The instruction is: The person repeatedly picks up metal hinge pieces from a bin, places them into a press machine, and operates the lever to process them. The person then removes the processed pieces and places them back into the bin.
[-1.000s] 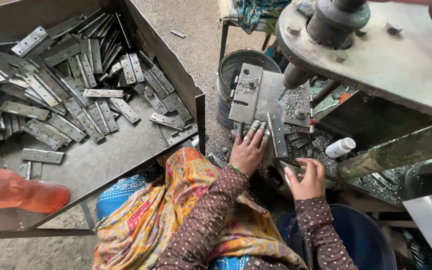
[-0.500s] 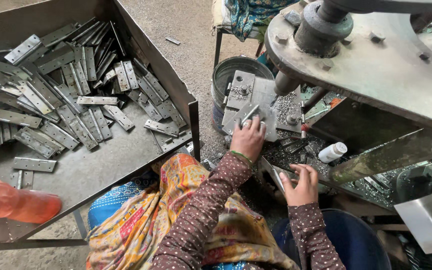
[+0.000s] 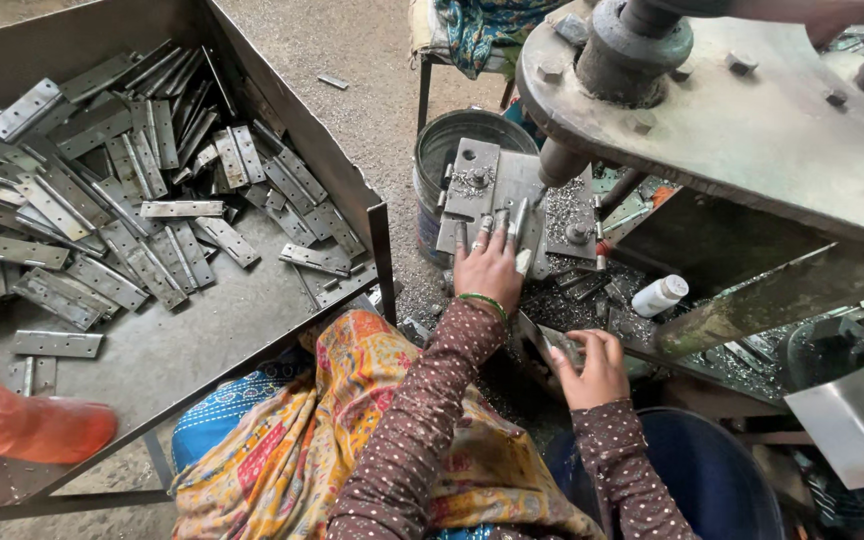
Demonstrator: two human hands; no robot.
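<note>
Under the press head, your left hand (image 3: 489, 268) pinches a metal strip (image 3: 518, 224) upright on the die plate (image 3: 512, 200). Your right hand (image 3: 592, 365) grasps another hinge piece (image 3: 552, 345) near your lap. Beside you, the tray (image 3: 282, 130) holds more hinges.

Dull grey metal hinge plates (image 3: 132, 220); patterned cloth wrap (image 3: 312, 440).

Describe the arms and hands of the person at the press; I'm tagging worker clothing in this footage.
Both arms wear long brown sleeves with fine pale dots, snug down to the wrists. The left hand has a green bangle at the wrist and a ring on one finger. The right hand is bare, with no jewellery visible. No gloves on either hand.
</note>
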